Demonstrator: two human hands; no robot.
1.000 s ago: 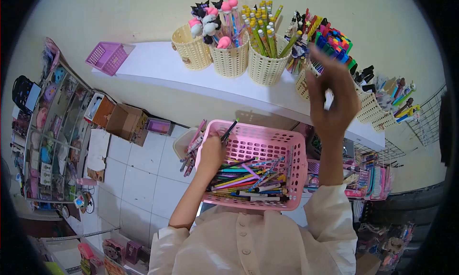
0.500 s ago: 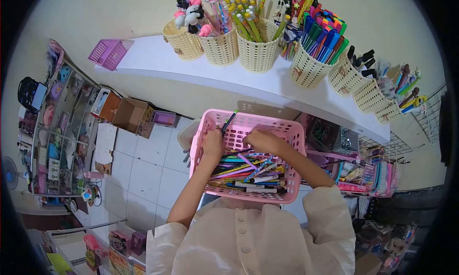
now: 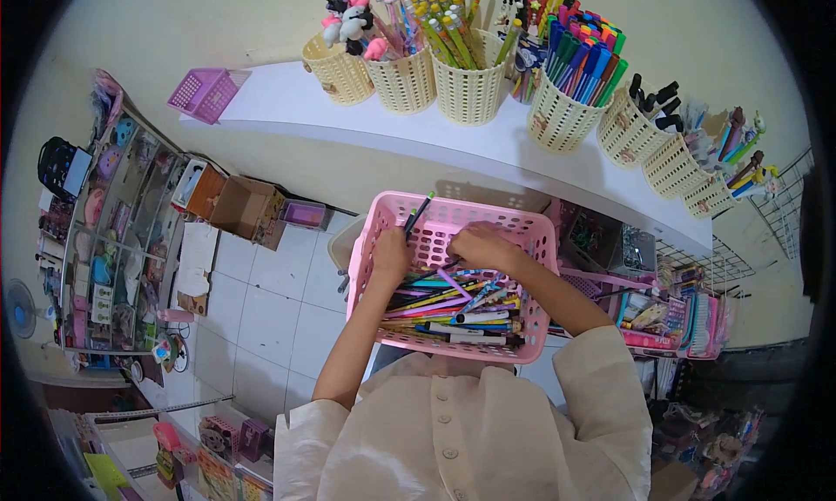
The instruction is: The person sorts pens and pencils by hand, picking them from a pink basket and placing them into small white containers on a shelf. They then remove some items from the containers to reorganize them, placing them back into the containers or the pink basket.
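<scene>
A pink perforated basket [image 3: 453, 353] stands in front of my body, holding a loose pile of pens and pencils [image 3: 444, 305]. Inside its left part, my left hand [image 3: 391, 254] is closed around a few dark pens with green ends [image 3: 420, 212], which point up toward the back rim. My right hand [image 3: 479, 246] is over the middle of the basket with its fingers curled down. A dark pen [image 3: 448, 264] shows at those fingertips, seemingly pinched there. A purple stick [image 3: 452, 283] and a white-and-black marker [image 3: 483, 316] lie on the pile.
On the white shelf [image 3: 287, 96] ahead, several cream woven cups hold pencils [image 3: 453, 31], colored markers [image 3: 585, 66] and black pens [image 3: 657, 105]. A purple basket [image 3: 205, 94] sits at its left end. A cardboard box [image 3: 244, 207] is on the tiled floor; stocked racks stand on both sides.
My right hand has shifted slightly, and a dark pen now shows at its fingertips. The left hand still holds its pens, now a little more upright. The view has moved slightly.
</scene>
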